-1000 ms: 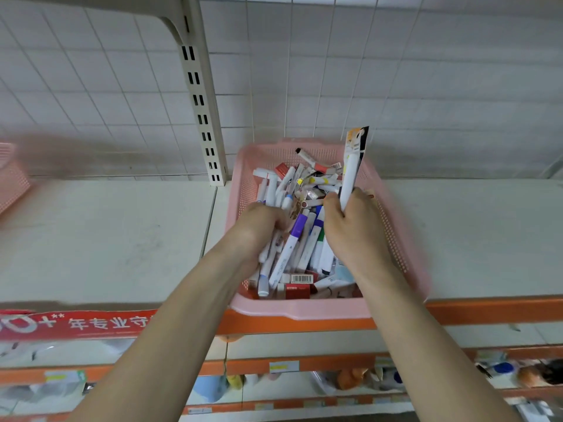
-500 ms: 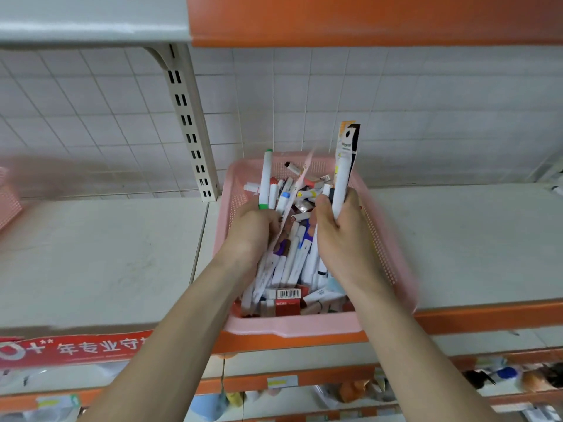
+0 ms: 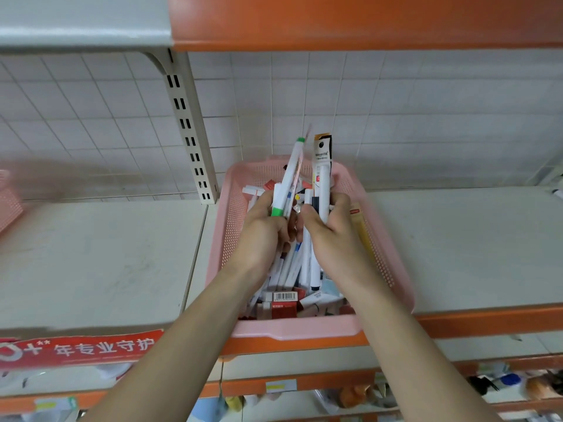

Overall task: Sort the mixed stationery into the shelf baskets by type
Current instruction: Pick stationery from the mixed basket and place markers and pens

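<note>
A pink mesh basket [image 3: 231, 226] sits on the grey shelf, filled with several white markers, pens and small red boxes [image 3: 283, 309]. Both my hands are over its middle. My left hand [image 3: 262, 236] grips a white marker with green ends [image 3: 289, 175], tilted upright, along with other pens. My right hand [image 3: 332, 236] holds a packaged white pen with an orange and black header card [image 3: 322, 178], standing upright. The two held items nearly touch above the basket.
The grey shelf [image 3: 97, 263] stretches left and right of the basket, with an orange front edge [image 3: 487, 321]. Another pink basket's corner [image 3: 9, 205] shows at far left. A slotted upright [image 3: 189, 132] stands behind. An upper shelf [image 3: 335, 22] hangs overhead. Lower shelves hold goods.
My left hand has lifted the green-ended marker out of the pile and raised it beside the packaged pen. My right hand stayed raised. The view tilted up, showing the upper shelf.
</note>
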`<state>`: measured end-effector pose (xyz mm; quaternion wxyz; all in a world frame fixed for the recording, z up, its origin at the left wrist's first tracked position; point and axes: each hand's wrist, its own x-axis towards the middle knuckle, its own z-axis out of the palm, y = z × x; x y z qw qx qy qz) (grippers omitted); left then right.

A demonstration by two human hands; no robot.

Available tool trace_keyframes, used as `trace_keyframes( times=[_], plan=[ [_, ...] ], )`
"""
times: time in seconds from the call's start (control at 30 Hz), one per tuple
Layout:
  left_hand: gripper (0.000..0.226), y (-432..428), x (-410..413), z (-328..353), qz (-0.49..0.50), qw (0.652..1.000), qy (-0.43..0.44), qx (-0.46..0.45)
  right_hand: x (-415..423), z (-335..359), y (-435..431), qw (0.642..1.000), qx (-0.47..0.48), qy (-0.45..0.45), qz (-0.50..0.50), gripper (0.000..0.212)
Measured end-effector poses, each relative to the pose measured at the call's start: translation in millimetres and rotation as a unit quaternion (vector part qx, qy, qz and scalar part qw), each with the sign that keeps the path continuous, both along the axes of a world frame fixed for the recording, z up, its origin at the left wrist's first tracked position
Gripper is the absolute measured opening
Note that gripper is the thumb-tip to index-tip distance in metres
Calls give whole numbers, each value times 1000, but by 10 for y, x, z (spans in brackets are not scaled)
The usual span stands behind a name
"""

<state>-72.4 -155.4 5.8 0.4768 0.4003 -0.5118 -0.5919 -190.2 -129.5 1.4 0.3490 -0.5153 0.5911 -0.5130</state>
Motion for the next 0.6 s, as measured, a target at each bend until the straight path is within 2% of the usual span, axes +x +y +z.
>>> trace_keyframes(
  times=[0.1,0.23,0.27,0.43,0.6],
  plan=[
    [51,6,11,-29,-6,1000,-2,-12,10,-15,17,999,-4,43,6,21],
    [9,9,-12,-61,22,999,-9,-25,51,26,38,999,-18,24,28,17],
    [7,9,-25,-67,30,999,-17,-38,60,30,35,999,-21,23,35,16],
    [22,30,-65,-95,40,994,-40,-89,40,-17,-13,999,-19,1,49,18],
    [40,39,-97,-58,27,997,-44,-48,40,-72,-76,994,-17,-80,72,14]
  ],
)
